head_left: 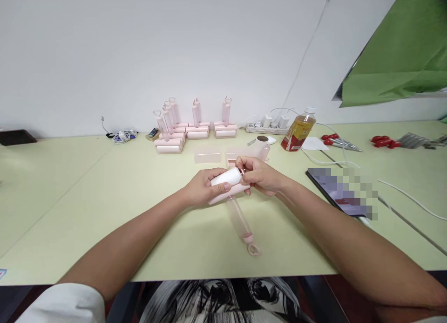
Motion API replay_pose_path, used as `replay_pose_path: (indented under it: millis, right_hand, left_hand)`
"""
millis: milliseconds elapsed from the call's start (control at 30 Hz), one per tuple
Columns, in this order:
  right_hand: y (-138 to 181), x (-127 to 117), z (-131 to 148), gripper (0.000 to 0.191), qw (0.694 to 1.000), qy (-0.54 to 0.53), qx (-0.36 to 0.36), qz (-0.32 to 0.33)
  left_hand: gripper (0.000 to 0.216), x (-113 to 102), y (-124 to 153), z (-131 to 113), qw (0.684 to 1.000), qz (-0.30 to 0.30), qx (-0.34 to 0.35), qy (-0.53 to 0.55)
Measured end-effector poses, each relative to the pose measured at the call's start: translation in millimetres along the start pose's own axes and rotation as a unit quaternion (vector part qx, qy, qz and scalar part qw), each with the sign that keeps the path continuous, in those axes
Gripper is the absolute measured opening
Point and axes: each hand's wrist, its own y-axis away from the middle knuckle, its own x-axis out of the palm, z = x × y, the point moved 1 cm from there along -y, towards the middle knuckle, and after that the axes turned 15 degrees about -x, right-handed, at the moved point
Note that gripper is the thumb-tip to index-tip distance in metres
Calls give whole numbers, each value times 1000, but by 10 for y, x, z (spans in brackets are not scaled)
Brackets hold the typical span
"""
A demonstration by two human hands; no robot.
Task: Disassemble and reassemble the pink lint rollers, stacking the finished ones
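My left hand (202, 187) is wrapped round a pink lint roller with a white paper roll (227, 177) at the table's middle. The roller's clear pink handle (240, 223) points toward me and ends in a heart-shaped loop. My right hand (260, 175) pinches the right end of the white roll with fingers closed. Both hands meet over the roller head.
Several finished pink lint rollers (190, 125) stand at the back by the wall. Loose clear covers (207, 156) lie behind my hands. A drink bottle (298, 129), power strip (267, 126), red-handled tools (337, 141), a tablet (340, 192) and white cable (401, 192) are at the right.
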Motion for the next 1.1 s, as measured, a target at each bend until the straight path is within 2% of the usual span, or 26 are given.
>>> replay_pose_path:
  millis: [200, 367, 500, 600, 667, 767, 867, 967, 1100]
  right_hand:
    - [17, 18, 21, 31, 1000, -11, -1, -5]
    - [5, 52, 39, 30, 1000, -16, -14, -18]
    - [-34, 41, -122, 26, 997, 20, -18, -75]
    - [-47, 2, -314, 20, 990, 88, -4, -110]
    - [-51, -39, -421, 17, 981, 146, 8, -126]
    - [-56, -123, -500, 12, 961, 247, 4, -122]
    - [-48, -207, -498, 12, 935, 344, -50, -72]
    - [-17, -256, -467, 31, 920, 382, -81, -24]
    - [24, -244, -411, 58, 909, 406, -96, 2]
  left_hand:
    - [50, -16, -15, -8, 1000, -2, 5, 5]
    - [51, -65, -51, 15, 997, -67, 23, -21]
    - [50, -36, -104, 134, 994, -105, 12, -6]
    - [53, -41, -159, 252, 987, -153, -24, 49]
    - [54, -86, -181, 305, 981, -164, -49, 88]
    - [57, -191, -161, 332, 985, -133, -76, 79]
    - [66, -283, -98, 341, 993, -81, -79, 45]
    - [71, -330, -61, 379, 991, -44, -82, 97]
    - [65, -344, -92, 456, 983, -45, -80, 160]
